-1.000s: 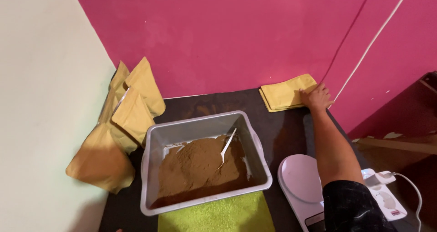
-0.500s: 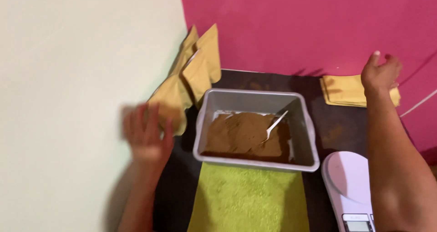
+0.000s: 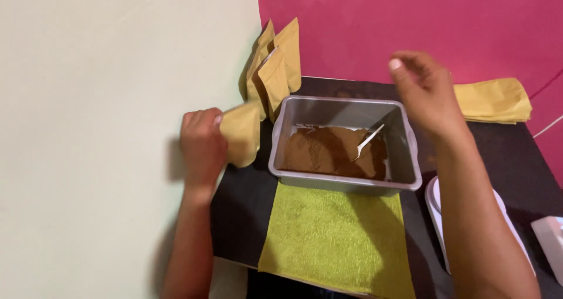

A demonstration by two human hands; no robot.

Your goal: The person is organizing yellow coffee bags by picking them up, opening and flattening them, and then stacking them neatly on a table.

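Yellow pouch [image 3: 241, 133] — pinched between left-hand fingers [image 3: 202, 122]

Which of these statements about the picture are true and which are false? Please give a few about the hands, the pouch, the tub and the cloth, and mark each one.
1. The left hand grips a tan paper pouch. True.
2. The right hand holds the white spoon. False: the right hand is raised above the tub with nothing visible in it; the spoon lies in the powder.
3. The grey plastic tub contains brown powder. True.
4. A blue cloth lies in front of the tub. False: the cloth is yellow-green.
5. More tan pouches lean in the corner behind the tub. True.
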